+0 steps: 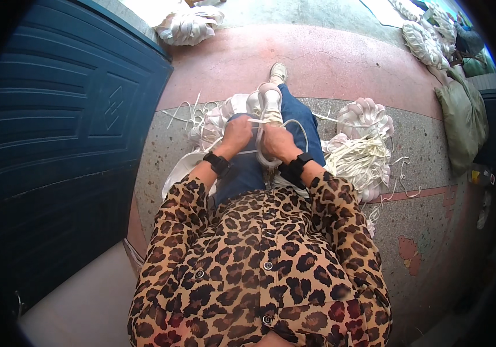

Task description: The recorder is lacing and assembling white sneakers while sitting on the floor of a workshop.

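A white shoe upper (270,97) lies lengthwise over my lap, its rounded toe pointing away from me. My left hand (238,135) is closed on a flat white shoelace (257,121), which runs taut across the upper towards my other hand. Over the upper's opening, my right hand (280,142) has its fingers curled in on the lacing and covers part of the shoe. A loop of lace arcs out to the right of that hand above my jeans. The exact fingertip grip of the right hand is partly hidden.
White shoe uppers (206,128) are heaped by my left leg. On the right lie a bundle of uppers (366,117) and a pile of white laces (359,162). A dark blue door (74,110) stands at left; a full sack (461,124) leans at right. More bundles (189,26) sit farther off.
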{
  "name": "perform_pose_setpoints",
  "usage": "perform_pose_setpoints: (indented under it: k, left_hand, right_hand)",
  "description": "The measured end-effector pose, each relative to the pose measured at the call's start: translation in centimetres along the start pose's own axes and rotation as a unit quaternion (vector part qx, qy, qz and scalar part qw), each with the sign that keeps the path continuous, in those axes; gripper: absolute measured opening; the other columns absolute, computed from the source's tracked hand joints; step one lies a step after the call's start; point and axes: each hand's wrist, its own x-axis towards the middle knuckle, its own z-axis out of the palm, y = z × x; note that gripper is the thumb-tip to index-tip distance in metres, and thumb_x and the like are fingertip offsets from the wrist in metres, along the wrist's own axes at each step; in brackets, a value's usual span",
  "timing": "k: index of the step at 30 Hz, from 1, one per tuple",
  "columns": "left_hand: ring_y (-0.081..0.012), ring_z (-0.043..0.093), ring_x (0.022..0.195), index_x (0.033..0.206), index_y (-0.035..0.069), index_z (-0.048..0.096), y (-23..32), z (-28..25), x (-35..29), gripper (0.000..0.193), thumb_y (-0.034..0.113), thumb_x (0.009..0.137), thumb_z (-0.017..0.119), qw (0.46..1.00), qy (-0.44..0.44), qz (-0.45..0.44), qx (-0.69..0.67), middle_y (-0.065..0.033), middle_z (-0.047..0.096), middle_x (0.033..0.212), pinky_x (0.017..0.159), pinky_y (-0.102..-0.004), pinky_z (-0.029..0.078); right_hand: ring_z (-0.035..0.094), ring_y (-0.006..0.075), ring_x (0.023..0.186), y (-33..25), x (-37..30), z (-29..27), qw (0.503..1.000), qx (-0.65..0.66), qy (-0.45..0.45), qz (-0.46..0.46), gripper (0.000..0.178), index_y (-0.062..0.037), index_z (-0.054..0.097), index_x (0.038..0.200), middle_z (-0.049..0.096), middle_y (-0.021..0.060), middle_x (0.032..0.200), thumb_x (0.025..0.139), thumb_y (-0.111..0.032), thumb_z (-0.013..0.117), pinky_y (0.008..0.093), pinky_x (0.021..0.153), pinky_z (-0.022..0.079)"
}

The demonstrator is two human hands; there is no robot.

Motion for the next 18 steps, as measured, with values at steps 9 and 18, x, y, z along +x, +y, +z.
perform_pose_setpoints:
  k: [9,18]
  left_hand:
    - [-0.0434,0.066,0.089,0.101,-0.001,0.064,0.8,-0.2,0.0,0.02,0.013,0.091,0.053,0.994,0.102,-0.01,-0.021,-0.0247,0.069,0.091,0.082,-0.049,0.051]
    - [-0.0201,0.067,0.083,0.111,0.0,0.068,2.6,-0.7,-0.3,0.028,0.018,0.09,0.066,0.996,-0.081,-0.018,-0.028,-0.0102,0.071,0.092,0.074,-0.0334,0.054]
  right_hand:
    - [0.034,0.0036,0.048,-1.2,-5.7,-17.4,0.691,0.719,-0.065,-0.037,0.02,-0.0104,0.06,0.08,0.039,-0.0087,0.06,0.097,-0.022,0.056,0.0215,0.044,0.027]
    - [0.023,0.0047,0.049,-6.3,-10.9,-26.0,0.446,0.866,-0.062,-0.216,0.019,-0.0056,0.052,0.091,0.029,-0.007,0.063,0.102,-0.019,0.045,0.0236,0.042,0.02]
